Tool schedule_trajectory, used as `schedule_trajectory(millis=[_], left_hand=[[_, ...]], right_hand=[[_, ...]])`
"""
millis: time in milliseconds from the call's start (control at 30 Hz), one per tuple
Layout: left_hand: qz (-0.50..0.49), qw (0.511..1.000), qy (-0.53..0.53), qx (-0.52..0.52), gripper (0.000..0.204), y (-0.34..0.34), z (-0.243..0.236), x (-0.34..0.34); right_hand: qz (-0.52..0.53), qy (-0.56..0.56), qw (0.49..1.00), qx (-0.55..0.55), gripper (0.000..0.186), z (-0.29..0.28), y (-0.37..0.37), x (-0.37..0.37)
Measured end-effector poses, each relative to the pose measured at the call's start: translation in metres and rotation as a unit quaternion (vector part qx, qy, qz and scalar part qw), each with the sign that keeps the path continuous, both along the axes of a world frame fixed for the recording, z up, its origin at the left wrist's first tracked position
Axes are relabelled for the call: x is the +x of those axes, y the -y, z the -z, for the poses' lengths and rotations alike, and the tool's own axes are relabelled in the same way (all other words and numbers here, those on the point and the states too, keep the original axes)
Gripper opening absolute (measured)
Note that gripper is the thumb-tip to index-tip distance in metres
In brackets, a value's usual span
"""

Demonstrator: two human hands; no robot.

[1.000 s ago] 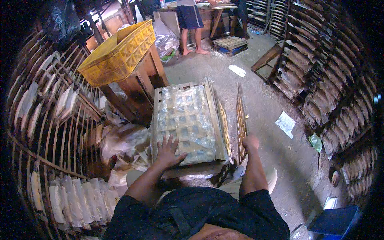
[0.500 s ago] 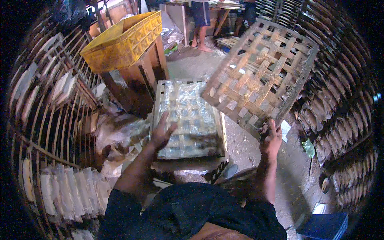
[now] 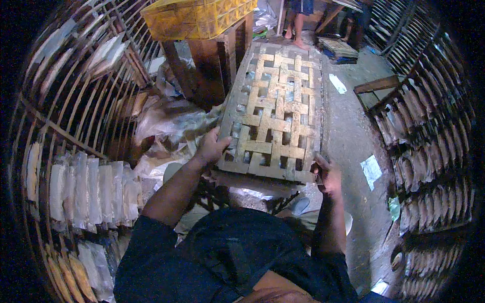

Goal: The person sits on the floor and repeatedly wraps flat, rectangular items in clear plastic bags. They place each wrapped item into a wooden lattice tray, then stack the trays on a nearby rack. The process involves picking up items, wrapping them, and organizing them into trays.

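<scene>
A woven wooden lattice tray lies nearly level in front of me, its long side running away from me. My left hand is closed on its near left edge, with the thumb over the rim. At the near right corner my right hand grips the frame. Beneath it, the plastic-covered tray that showed earlier is hidden. Whether the lattice tray rests fully on what is below, I cannot tell.
A yellow plastic crate sits on a wooden stand at the upper left. Crumpled plastic sheets lie below it. Slatted racks holding thin wrapped pieces line both sides. Beyond the tray stand a person's bare legs beside stacked trays.
The lattice tray has swung from the upper right down and left, over the plastic-covered tray. My left hand, free before, has taken its left edge. The view has shifted.
</scene>
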State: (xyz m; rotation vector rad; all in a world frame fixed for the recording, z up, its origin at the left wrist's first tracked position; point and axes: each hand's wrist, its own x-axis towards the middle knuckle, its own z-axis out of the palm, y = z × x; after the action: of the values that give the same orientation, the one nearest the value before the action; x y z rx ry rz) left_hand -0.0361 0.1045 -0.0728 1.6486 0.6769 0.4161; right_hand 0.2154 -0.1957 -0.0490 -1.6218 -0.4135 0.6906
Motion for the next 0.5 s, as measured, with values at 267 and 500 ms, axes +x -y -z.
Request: schedule_trajectory(millis=[267, 500], left_hand=[[0.021, 0.988, -0.084, 0.131, 0.064, -0.058, 0.158, 0.003], [0.031, 0.997, 0.061, 0.046, 0.077, -0.025, 0.101, -0.013]], right_hand=[[-0.093, 0.356, 0.925, -0.098, 0.052, 0.086, -0.032, 0.01], [-0.116, 0.273, 0.941, -0.162, 0.067, 0.073, -0.04, -0.015]])
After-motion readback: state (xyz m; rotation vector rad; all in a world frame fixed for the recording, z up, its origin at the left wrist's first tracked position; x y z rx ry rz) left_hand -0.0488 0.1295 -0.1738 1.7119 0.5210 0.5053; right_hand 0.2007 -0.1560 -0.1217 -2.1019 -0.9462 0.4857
